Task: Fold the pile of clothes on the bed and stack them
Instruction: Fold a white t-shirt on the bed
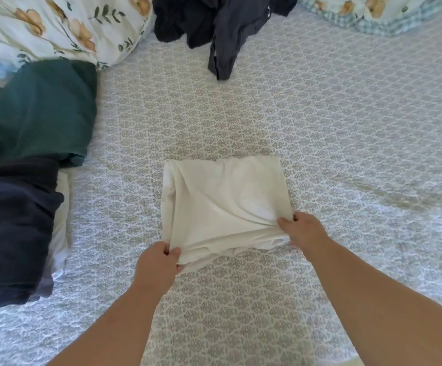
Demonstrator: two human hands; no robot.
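A cream-white garment (222, 199), folded into a rough rectangle, lies in the middle of the bed (346, 143). My left hand (159, 262) pinches its near left corner between thumb and fingers. My right hand (303, 229) grips its near right corner. The near edge is lifted slightly off the bedspread. A pile of dark unfolded clothes (214, 25) lies at the far middle of the bed. At the left sit folded garments: a dark green one (37, 112) behind a navy one (11, 228), which rests on something white (61, 217).
Floral pillows lie at the far left (56, 27) and far right (373, 11). The patterned grey-white bedspread stretches open to the right of the white garment and in front of it.
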